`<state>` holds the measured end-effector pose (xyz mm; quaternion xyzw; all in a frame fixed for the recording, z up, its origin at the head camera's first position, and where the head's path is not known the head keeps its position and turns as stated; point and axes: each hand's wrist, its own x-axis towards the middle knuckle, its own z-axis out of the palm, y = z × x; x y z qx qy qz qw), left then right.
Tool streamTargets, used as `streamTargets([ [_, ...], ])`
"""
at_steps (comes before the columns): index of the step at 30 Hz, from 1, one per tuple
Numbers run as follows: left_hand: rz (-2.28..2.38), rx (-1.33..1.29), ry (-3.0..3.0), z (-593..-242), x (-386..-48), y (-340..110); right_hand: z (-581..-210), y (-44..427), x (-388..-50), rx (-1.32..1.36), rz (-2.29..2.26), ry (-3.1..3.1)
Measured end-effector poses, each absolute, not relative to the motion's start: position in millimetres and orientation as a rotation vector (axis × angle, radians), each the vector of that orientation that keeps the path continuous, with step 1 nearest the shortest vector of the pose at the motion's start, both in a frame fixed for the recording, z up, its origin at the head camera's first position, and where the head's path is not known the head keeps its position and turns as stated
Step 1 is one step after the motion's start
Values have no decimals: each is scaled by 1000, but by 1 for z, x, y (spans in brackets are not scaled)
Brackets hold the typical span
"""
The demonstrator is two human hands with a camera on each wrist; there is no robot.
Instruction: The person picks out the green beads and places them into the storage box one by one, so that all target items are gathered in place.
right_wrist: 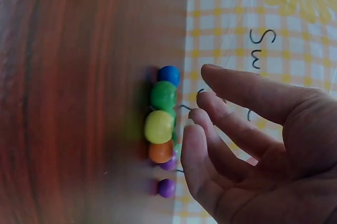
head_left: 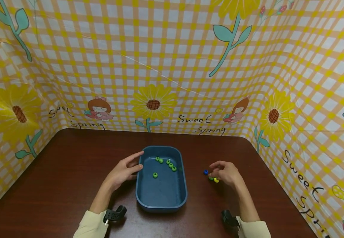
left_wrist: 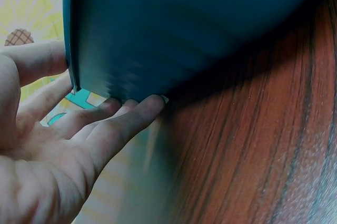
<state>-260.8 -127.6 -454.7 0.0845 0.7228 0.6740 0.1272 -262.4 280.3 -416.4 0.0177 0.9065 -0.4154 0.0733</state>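
Note:
A dark blue rectangular bin (head_left: 161,195) stands on the table with several green beads (head_left: 155,175) on its floor. My left hand (head_left: 123,172) rests against the bin's left side, thumb at the rim and the other fingers spread along the outer wall. To the right of the bin my right hand (head_left: 226,173) hovers over a small group of beads, fingers slightly bent and nothing between them. In the right wrist view that group holds a blue bead (right_wrist: 168,76), green beads (right_wrist: 164,95), a yellow bead (right_wrist: 158,127), an orange bead (right_wrist: 160,152) and purple beads (right_wrist: 166,188).
The dark brown wooden table (head_left: 80,165) has rounded far corners. A yellow checked cloth (head_left: 172,66) with sunflowers hangs behind it and along both sides. Each wrist wears a black strap (head_left: 114,214).

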Motion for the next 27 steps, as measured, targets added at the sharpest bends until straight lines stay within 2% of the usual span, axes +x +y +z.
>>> streamTargets([
  [27, 1953, 251, 2125, -455, -261, -128, -432, 282, -268, 134, -1133, 2759],
])
